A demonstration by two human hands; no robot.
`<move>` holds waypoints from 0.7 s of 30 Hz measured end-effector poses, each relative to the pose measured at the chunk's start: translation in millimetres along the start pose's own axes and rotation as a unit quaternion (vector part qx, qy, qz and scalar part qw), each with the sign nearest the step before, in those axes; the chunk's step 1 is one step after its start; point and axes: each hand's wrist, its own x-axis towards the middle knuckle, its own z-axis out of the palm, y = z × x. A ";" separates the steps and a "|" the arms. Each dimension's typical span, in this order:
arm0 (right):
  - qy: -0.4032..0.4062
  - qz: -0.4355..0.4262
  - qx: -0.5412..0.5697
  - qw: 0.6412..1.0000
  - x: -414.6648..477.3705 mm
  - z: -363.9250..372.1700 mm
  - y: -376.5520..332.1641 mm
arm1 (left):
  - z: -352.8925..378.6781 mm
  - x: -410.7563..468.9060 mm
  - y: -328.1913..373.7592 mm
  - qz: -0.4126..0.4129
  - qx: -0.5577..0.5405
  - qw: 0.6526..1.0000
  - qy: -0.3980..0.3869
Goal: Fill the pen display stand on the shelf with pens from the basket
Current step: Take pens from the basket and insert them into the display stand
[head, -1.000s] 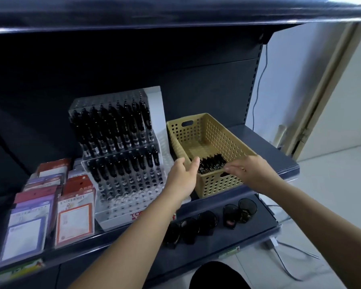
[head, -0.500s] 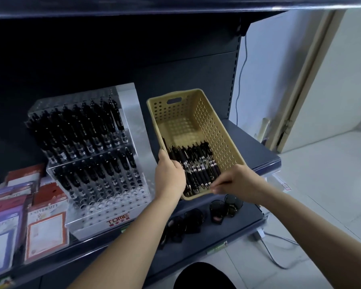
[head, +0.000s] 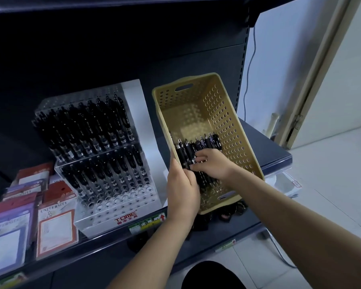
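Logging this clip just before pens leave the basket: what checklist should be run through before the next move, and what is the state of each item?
1. Basket steadied: ok. The left hand grips the left wall of the basket.
2. Pens grasped: ok. The right hand curls its fingers round pens in the basket. How many it holds: cannot tell.
3. Free holes: ok. The front rows of the display stand are empty.
4. Basket seated on the shelf: not ok. Its near end juts past the shelf edge.
5. Which way the pen tips point: cannot tell.
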 end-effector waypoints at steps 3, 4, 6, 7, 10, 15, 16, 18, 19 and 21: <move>0.029 0.023 0.023 0.999 9.6 5.9 -1.4 | 2.0 1.5 -7.7 0.012 -0.014 1.000 -0.006; 0.030 0.029 0.035 0.999 12.1 7.0 -1.0 | 2.2 2.3 -8.7 0.013 -0.021 1.000 -0.011; 0.018 0.036 0.035 0.999 13.0 9.0 -1.5 | 3.0 3.5 -9.4 0.015 -0.034 0.999 -0.017; 0.013 0.035 0.025 0.999 12.9 10.6 -2.1 | 3.1 3.7 -9.3 0.016 -0.039 0.999 -0.015; 0.019 0.025 0.008 0.999 15.2 16.2 -1.6 | 5.1 2.9 -11.3 0.030 -0.046 0.999 0.000; -0.002 0.037 0.016 0.999 14.6 22.3 -2.4 | 6.3 2.5 -12.5 0.036 -0.049 0.998 0.010; -0.007 0.034 0.015 0.999 17.5 22.8 2.0 | 5.9 2.6 -12.7 0.037 -0.050 0.998 0.009; -0.021 0.031 0.031 0.999 21.5 23.1 6.1 | 5.5 1.7 -12.8 0.040 -0.048 0.998 0.009; -0.029 0.040 0.047 0.998 17.5 23.1 1.9 | 5.7 0.9 -12.9 0.041 -0.044 0.998 0.010; -0.036 0.065 0.068 0.995 11.9 23.2 -0.1 | 6.4 -0.5 -12.9 0.045 -0.037 0.998 0.014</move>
